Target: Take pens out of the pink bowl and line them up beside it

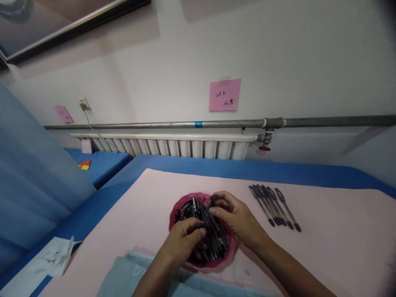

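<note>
A round pink bowl [176,208] full of several black pens and caps sits on a pale pink mat [324,255]. My left hand [182,241] is over the near side of the bowl, fingers pinched on a dark pen part. My right hand [236,216] reaches in from the right, fingers curled and pinched on a black pen [208,212] that slants between both hands. To the right of the bowl several assembled black pens [274,205] lie side by side in a row on the mat.
The mat lies on a blue table cover [216,167]. A grey-blue cloth [123,276] lies at the near edge, a white crumpled paper [52,258] at the lower left. A radiator [173,145] and pipe [309,122] run along the wall with a pink note [225,95].
</note>
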Available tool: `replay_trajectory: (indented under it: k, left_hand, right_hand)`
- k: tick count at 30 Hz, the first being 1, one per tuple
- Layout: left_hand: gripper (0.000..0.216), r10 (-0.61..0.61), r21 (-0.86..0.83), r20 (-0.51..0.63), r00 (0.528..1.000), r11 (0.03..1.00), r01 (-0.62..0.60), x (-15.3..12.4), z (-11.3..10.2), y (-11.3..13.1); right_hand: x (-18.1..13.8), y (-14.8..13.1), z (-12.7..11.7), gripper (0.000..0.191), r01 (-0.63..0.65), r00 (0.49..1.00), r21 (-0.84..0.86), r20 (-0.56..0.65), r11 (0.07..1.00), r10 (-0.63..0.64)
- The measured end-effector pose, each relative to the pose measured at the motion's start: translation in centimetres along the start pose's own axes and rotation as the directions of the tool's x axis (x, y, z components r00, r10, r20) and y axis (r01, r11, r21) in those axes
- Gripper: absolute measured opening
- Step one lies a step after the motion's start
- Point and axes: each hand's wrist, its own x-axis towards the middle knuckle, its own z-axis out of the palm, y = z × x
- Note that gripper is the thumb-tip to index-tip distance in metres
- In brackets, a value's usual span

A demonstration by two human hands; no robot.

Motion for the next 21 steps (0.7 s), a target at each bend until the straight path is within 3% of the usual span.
replay_trajectory:
  k: [8, 16, 19, 21]
  left_hand:
    - [0.022, 0.002, -0.003, -0.029, 1.000, 1.000, -0.002, 0.0, 0.1, 0.0]
    - [0.021, 0.052, 0.068, -0.052, 0.997, 0.997, -0.049, -0.1, 0.0, 0.5]
    - [0.024, 0.049, 0.040, -0.096, 0.994, 0.998, -0.046, -0.3, -0.3, 1.0]
    - [0.025, 0.043, 0.030, -0.121, 0.992, 0.999, -0.040, -0.3, -0.5, 1.1]
  right_hand:
    - [0.0, 0.9, 0.3, 0.022, -0.056, 0.996, 0.034, 0.069, 0.998, 0.054]
    - [0.0, 0.7, 0.4, 0.028, -0.020, 0.996, -0.038, 0.091, 0.999, 0.024]
    - [0.1, -0.4, -0.6, 0.017, 0.098, 0.995, -0.312, 0.040, 0.945, -0.090]
    - [0.1, -1.0, -1.6, 0.013, 0.163, 0.985, -0.644, 0.063, 0.748, -0.161]
